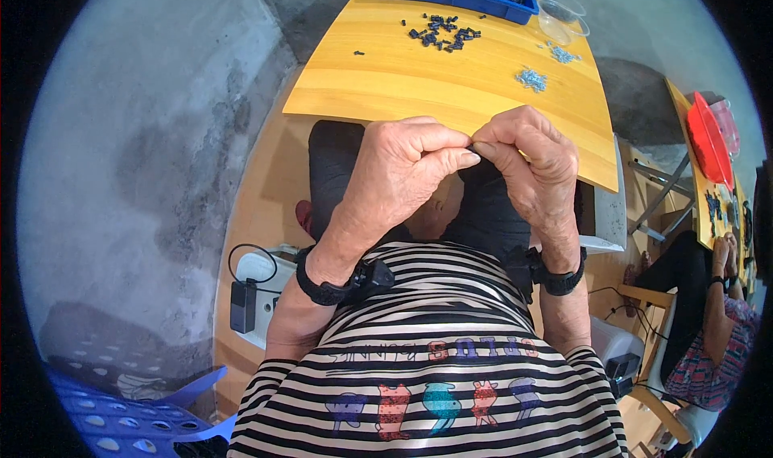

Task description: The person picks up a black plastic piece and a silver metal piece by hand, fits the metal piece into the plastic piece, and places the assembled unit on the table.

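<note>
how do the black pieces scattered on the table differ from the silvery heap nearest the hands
Colour: the black pieces are dark, while the silvery heap is pale and shiny.
Spread: the black pieces lie loosely scattered with gaps; the silvery heap is compact.
Shape: the black pieces look stubby, the silvery heap's bits thinner.
Both lie on the yellow table.

Purple-blue plastic chair [193, 388] lower L, nr grey wall [145, 136]; blk box [242, 307] beside wht unit [262, 266]; far R, red basin [708, 140] on 2nd tbl [704, 231], co-worker [715, 329] in patterned top [725, 365] seated on wooden chair [646, 296]
</note>
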Demonstrator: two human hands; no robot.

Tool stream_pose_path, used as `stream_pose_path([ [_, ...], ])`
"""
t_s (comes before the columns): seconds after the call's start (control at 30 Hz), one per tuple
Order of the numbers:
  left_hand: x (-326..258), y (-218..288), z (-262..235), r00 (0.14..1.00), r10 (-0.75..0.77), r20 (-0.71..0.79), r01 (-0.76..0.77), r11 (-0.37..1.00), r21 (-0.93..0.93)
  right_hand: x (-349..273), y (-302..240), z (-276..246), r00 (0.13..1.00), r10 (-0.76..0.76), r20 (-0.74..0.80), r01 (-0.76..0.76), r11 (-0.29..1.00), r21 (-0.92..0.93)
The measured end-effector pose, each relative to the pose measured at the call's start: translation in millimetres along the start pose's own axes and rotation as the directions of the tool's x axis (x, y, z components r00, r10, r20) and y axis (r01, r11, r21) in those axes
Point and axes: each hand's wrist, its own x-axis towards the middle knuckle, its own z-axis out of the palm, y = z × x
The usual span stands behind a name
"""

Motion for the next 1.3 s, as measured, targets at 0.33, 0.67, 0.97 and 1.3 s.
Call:
stream_pose_path([
  [0.33, 0, -2, -2, 0.999, -0.05, -0.006, 0.05, 0.998, -0.046, -5, 1, 12, 0.993, -0.059, -0.104, 0.06, 0.998, 0.012],
  [0.67, 0, 6, -4, 0.999, 0.043, -0.003, -0.042, 0.992, 0.117, -3, -4, 14, 0.989, -0.071, -0.126, 0.06, 0.994, -0.092],
  [0.97, -4, 8, -5, 1.0, 0.005, -0.018, -0.004, 1.0, 0.015, -10, -6, 18, 0.985, -0.073, -0.158, 0.066, 0.996, -0.051],
  [1.3, -8, 7, -14, 0.997, -0.071, -0.031, 0.069, 0.996, -0.062, -11, -19, 22, 0.993, -0.038, -0.11, 0.038, 0.999, 0.004],
])
